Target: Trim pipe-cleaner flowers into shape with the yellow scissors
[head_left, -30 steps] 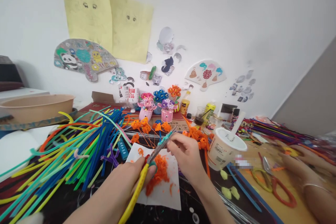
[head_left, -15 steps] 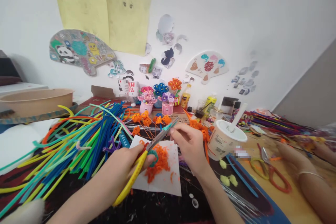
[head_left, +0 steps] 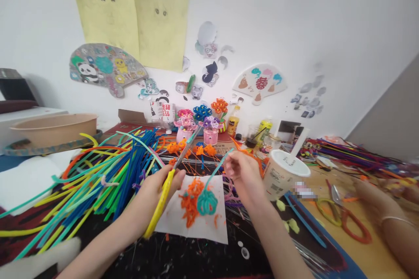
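My left hand is closed around yellow-handled scissors, whose blades point up and away toward the back of the table. My right hand pinches the stem of a teal pipe-cleaner flower. The flower's coiled head hangs over a white paper sheet. Orange pipe-cleaner clippings lie piled on that sheet, just left of the teal head. The scissors and the teal flower are apart.
A big heap of coloured pipe cleaners covers the left. A white paper cup with a straw stands right of my right hand. Another person's arm rests at the far right by orange-handled scissors. Small flower pots line the wall.
The scissors have swung left and upward, away from the right hand. The teal flower, earlier hidden behind the scissors, now hangs free over the paper from my right hand.
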Available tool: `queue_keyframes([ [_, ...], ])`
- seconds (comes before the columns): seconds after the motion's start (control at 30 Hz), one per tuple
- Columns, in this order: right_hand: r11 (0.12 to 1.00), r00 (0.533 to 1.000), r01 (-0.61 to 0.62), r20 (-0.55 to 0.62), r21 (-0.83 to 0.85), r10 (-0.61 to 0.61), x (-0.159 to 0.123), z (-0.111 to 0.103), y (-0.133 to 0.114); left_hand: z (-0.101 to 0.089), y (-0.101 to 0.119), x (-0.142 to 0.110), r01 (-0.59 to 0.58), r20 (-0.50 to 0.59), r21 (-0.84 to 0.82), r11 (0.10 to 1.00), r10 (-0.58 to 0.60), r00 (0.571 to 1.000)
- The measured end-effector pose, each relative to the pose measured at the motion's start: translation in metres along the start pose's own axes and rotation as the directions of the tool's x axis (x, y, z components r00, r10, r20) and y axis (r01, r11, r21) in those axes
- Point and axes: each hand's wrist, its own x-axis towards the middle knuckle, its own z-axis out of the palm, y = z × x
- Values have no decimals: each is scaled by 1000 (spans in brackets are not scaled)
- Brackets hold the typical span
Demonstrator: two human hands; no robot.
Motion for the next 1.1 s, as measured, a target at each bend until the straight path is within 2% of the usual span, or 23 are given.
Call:
queue_keyframes([
  [0.13, 989, 988, -145, 52, 20, 144, -4, 7, 7, 9, 11, -4, 20, 222, -248, 969, 37, 974],
  [0.23, 990, 988, -142, 57, 10, 141, -5, 10, 8, 9, 12, -6, 40, 281, -364, 930, 69, 957],
  [0.47, 1000, 990, -27, 140, 4, 26, -9, 13, 5, 7, 15, -8, 58, 256, -369, 928, 42, 966],
  [0.63, 997, 969, 34, 247, -73, -15, -10, 16, 5, 9, 21, -11, 55, 110, -291, 955, -24, 994],
  [0.77, 957, 939, 72, 342, -282, 30, -15, 20, 8, 8, 17, -10, 16, 42, -175, 985, -9, 999],
  [0.87, 928, 902, 80, 423, -363, 88, -21, 24, 12, 7, 13, -9, -38, 12, -145, 989, 40, 999],
  [0.93, 924, 889, 81, 446, -374, 103, -23, 25, 14, 6, 12, -9, -45, 17, -169, 985, 49, 999],
  [1.1, 929, 933, 24, 342, -370, 112, -22, 24, 15, 7, 14, -8, 51, 134, -340, 939, -5, 991],
])
